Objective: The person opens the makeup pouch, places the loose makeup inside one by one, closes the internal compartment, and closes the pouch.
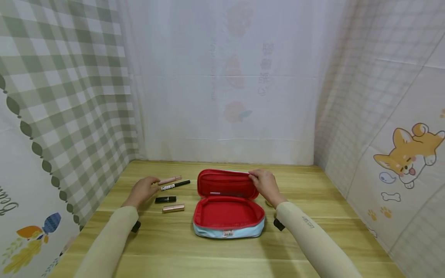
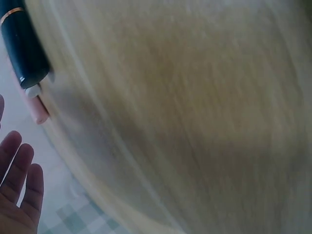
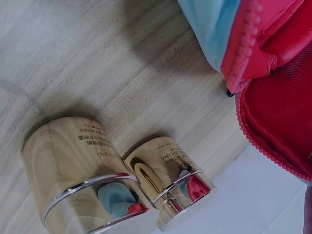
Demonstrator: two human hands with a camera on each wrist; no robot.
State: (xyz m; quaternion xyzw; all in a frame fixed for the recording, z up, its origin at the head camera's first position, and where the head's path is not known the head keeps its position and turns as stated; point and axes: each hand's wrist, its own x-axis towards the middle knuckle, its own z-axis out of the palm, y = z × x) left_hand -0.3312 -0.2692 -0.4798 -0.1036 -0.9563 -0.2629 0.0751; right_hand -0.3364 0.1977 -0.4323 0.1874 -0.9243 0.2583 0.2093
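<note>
A light-blue zip pouch (image 1: 228, 233) with a red lining lies unzipped on the table, its lid raised at the back. My right hand (image 1: 267, 186) grips the lid's upper right edge. Over on the left, my left hand (image 1: 141, 190) has its fingertips right by the near end of a slim pink tube (image 1: 169, 180) and a black-and-white pen-like tube (image 1: 175, 185). In the left wrist view, the fingers (image 2: 22, 168) are loosely extended with nothing between them. Closer to me lie a black lipstick tube (image 1: 165, 199) and a rose-gold lipstick tube (image 1: 173, 208).
Two shiny gold jars, a larger one (image 3: 78, 165) and a smaller one (image 3: 168, 168), stand right of the pouch, mostly hidden by the right forearm in the head view. Curtains (image 1: 222, 116) enclose the wooden table (image 1: 174, 251) at the back and both sides.
</note>
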